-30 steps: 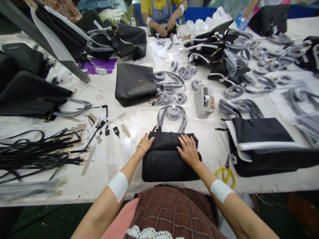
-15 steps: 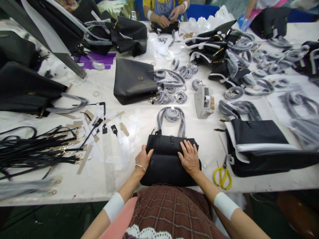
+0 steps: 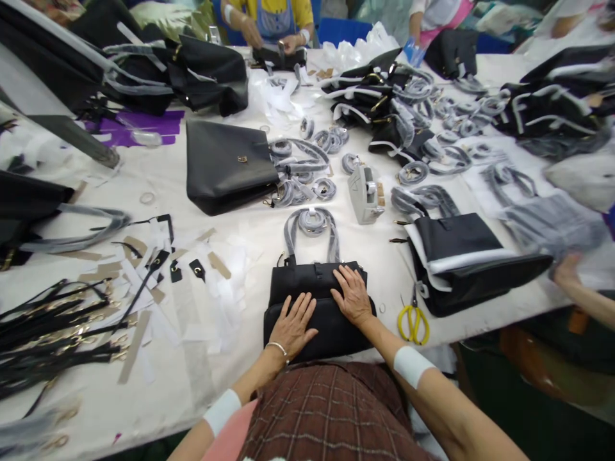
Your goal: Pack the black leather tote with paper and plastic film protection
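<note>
A black handbag (image 3: pixel 331 333) lies flat at the table's near edge, right in front of me. My left hand (image 3: pixel 294 325) rests on its left part, palm down with the fingers stretched out. On the upper right of the bag lies my right hand (image 3: pixel 353 296), also flat with its fingers extended. Beyond the bag's top edge stretches its wrapped handle (image 3: pixel 289 232), and a coiled, plastic-wrapped strap (image 3: pixel 312 221) sits inside the handle's loop. Yellow-handled scissors (image 3: pixel 413 323) are to the right of the bag.
A tape dispenser (image 3: pixel 366 195) stands ahead, beside a larger black bag (image 3: pixel 230 163). Straps with gold clips (image 3: pixel 62 326) and paper scraps (image 3: pixel 154 307) cover the left. Another bag (image 3: pixel 461 240) lies right, near a co-worker's hand (image 3: pixel 569 272). Across the table a person (image 3: pixel 276 25) handles a bag.
My left hand has moved from gripping the bag's left edge to lying flat on its front. My right hand stays on the bag. The view has turned to the right.
</note>
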### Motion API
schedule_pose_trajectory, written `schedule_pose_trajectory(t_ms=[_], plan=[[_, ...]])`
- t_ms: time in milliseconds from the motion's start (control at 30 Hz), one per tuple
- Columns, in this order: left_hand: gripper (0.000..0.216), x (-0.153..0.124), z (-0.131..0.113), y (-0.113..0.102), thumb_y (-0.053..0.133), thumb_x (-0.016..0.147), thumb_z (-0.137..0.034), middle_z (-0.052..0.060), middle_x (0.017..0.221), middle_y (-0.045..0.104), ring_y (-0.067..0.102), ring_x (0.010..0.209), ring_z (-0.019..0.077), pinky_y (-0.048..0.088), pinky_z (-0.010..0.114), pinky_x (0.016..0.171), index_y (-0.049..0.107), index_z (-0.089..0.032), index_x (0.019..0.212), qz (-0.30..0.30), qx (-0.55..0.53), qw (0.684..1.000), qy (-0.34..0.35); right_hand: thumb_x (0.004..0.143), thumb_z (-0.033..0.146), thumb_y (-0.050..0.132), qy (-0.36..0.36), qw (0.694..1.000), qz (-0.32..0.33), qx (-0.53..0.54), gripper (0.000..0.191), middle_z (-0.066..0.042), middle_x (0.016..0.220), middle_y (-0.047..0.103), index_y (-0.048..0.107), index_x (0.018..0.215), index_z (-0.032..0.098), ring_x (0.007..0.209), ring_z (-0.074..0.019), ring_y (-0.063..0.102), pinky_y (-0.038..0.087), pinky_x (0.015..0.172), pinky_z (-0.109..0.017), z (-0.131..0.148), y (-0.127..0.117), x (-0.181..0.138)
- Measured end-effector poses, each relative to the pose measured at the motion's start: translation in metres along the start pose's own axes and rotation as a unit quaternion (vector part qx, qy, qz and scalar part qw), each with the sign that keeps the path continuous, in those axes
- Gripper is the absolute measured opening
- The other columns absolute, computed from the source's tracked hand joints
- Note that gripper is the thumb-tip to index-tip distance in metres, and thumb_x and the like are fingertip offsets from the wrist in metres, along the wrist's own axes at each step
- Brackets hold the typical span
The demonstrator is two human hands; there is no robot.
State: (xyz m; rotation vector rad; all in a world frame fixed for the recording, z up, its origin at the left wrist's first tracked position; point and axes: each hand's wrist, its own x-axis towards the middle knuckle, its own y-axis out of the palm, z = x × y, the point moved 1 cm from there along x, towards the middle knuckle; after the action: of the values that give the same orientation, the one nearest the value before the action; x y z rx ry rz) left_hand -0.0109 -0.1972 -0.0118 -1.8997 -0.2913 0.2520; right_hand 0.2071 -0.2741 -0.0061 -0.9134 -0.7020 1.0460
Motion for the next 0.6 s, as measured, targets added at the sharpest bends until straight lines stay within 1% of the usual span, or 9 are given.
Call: schedule_pose_trajectory(t_ms=[33,100,167,233,267,333,400,500,600], plan=[[0.067,0.002,0.000,0.004,0.049,0.090,-0.039,0.009,0.153,0.027,0.021,0.143,0.0242,0.014,0.050,0.117,0.022,-0.020,0.149,0.001,0.008,1.000,-0.004,0.091,0.036,0.047,0.016,0.999,0.000,0.041,0.046,-0.010,0.141,0.047,0.049,0.135,0.022,0.135,-0.0265,0.035,0.021,0.114,-0.051,-0.001,-0.006,0.001],[0.068,0.004,0.001,0.010,0.049,0.090,-0.037,0.009,0.154,0.025,0.019,0.143,0.0245,0.013,0.051,0.117,0.021,-0.020,0.149,-0.003,0.019,1.000,-0.005,0.091,0.040,0.047,0.106,0.983,-0.027,0.147,0.042,-0.009,0.136,0.052,0.055,0.128,0.023,0.129,-0.0253,0.042,0.027,0.112,-0.048,-0.010,-0.023,-0.001],[0.068,0.003,0.003,0.011,0.049,0.090,-0.036,0.009,0.154,0.024,0.019,0.143,0.0249,0.013,0.051,0.117,0.020,-0.019,0.149,-0.009,0.025,1.000,0.000,0.092,0.045,0.042,0.236,0.942,-0.077,0.226,0.042,-0.011,0.128,0.057,0.058,0.122,0.021,0.119,-0.0239,0.052,0.039,0.104,-0.043,-0.025,-0.043,-0.013],[0.069,0.002,0.005,0.011,0.048,0.090,-0.036,0.010,0.154,0.023,0.019,0.143,0.0255,0.013,0.052,0.117,0.019,-0.018,0.150,-0.013,0.028,1.000,0.006,0.091,0.050,0.038,0.334,0.901,-0.104,0.256,0.045,-0.012,0.114,0.064,0.060,0.115,0.018,0.102,-0.0231,0.060,0.050,0.088,-0.039,-0.039,-0.058,-0.035],[0.068,0.002,0.005,0.012,0.048,0.090,-0.037,0.010,0.154,0.023,0.020,0.143,0.0257,0.013,0.052,0.117,0.020,-0.018,0.150,-0.015,0.029,0.999,0.009,0.089,0.052,0.041,0.355,0.892,-0.096,0.262,0.045,-0.011,0.105,0.067,0.062,0.108,0.018,0.093,-0.0226,0.063,0.052,0.080,-0.037,-0.044,-0.062,-0.048],[0.067,0.003,0.006,0.012,0.047,0.091,-0.037,0.010,0.154,0.025,0.022,0.142,0.0262,0.013,0.052,0.116,0.021,-0.018,0.149,-0.023,0.028,0.999,0.010,0.080,0.053,0.056,0.373,0.882,-0.060,0.280,0.038,-0.007,0.085,0.069,0.066,0.092,0.018,0.077,-0.0212,0.065,0.053,0.069,-0.034,-0.048,-0.060,-0.072],[0.065,0.004,0.006,0.014,0.047,0.090,-0.038,0.010,0.152,0.028,0.024,0.141,0.0269,0.013,0.052,0.116,0.024,-0.018,0.149,-0.030,0.025,0.999,0.012,0.071,0.049,0.067,0.389,0.871,-0.041,0.298,0.032,-0.003,0.074,0.068,0.065,0.080,0.019,0.071,-0.0200,0.064,0.052,0.068,-0.032,-0.047,-0.050,-0.091],[0.064,0.005,0.006,0.016,0.045,0.090,-0.039,0.011,0.151,0.031,0.027,0.140,0.0275,0.013,0.053,0.116,0.028,-0.017,0.147,-0.033,0.026,0.999,0.014,0.069,0.047,0.069,0.420,0.849,-0.069,0.313,0.031,-0.003,0.076,0.068,0.063,0.080,0.019,0.075,-0.0201,0.064,0.050,0.072,-0.033,-0.040,-0.030,-0.105],[0.062,0.006,0.006,0.017,0.040,0.091,-0.041,0.012,0.151,0.032,0.027,0.140,0.0282,0.014,0.054,0.116,0.029,-0.016,0.147,-0.035,0.030,0.999,0.011,0.069,0.047,0.069,0.448,0.823,-0.130,0.325,0.038,-0.003,0.082,0.068,0.062,0.093,0.019,0.079,-0.0201,0.064,0.050,0.074,-0.033,-0.033,-0.017,-0.109]])
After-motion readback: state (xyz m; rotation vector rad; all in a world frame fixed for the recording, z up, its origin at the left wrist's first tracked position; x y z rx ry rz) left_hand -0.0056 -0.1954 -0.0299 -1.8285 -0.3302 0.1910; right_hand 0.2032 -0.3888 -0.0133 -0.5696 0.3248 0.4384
